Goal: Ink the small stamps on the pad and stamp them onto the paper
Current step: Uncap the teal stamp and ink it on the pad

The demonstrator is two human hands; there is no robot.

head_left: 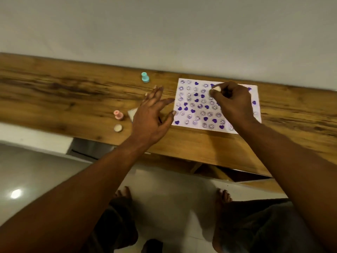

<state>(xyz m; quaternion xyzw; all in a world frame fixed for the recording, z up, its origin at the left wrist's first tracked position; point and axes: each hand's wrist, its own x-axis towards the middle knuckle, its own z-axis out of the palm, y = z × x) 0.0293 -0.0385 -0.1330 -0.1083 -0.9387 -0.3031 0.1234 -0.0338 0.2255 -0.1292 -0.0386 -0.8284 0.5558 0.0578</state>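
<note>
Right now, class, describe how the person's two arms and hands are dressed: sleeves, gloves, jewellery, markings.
Both forearms are bare to the frame's edge, with no sleeves showing. The left hand and right hand wear no gloves. No rings, watch, bracelets or markings are visible, though the picture is slightly blurred.

dim warm light | glare spot on floor (16,193) | soft blur | edges bowed

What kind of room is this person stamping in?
Probably a room at home, though I can't be sure: a narrow wooden table stands against a plain wall, the floor is shiny tile, and the person stands barefoot.
</note>
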